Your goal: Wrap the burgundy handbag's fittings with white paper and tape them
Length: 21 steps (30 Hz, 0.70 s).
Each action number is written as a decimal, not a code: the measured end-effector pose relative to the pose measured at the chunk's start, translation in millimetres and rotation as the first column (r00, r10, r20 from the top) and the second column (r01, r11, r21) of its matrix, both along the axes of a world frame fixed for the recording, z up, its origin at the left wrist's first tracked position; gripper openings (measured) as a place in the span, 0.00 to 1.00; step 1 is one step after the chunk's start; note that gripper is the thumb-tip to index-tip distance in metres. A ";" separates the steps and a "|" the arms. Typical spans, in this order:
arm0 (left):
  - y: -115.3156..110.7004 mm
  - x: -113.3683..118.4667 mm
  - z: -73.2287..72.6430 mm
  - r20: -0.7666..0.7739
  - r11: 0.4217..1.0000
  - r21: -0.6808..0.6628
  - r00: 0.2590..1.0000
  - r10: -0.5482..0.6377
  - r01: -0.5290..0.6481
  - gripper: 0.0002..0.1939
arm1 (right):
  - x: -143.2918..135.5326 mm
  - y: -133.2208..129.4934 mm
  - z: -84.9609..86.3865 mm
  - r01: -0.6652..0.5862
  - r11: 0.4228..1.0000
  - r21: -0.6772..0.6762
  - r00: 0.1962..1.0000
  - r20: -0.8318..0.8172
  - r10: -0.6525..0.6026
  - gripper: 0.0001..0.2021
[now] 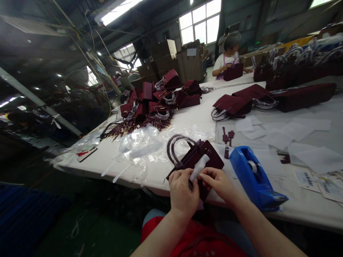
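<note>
Both hands, left hand and right hand, pinch a white wrapping strip against the maroon handbag lying just left of the blue tape dispenser, wrapping apparently begun, not finished; finished-looking bags sit well beyond the dispenser.

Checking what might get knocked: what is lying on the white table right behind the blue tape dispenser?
Behind the blue tape dispenser on the white table lie small dark maroon leather tabs and loose white paper sheets. Whatever sits directly under the dispenser's body is covered.
</note>
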<state>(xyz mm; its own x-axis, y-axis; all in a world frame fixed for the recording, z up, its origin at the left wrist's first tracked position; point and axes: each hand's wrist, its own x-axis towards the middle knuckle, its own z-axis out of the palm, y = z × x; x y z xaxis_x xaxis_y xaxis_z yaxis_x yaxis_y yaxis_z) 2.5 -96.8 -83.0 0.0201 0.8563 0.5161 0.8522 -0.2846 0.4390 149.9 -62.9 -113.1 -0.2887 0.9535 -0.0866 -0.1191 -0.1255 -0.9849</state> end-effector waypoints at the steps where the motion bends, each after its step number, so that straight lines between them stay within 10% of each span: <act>1: -0.3 -0.1 -0.4 0.001 1.000 0.004 1.000 -0.004 0.004 0.10 | -0.7 1.3 -1.1 0.006 1.000 -0.009 1.000 0.008 -0.006 0.18; 21: 10.9 -8.1 11.8 0.013 0.998 -0.044 0.999 -0.042 0.042 0.15 | 0.8 17.7 -8.9 -0.103 0.984 -0.142 0.994 -0.051 0.097 0.17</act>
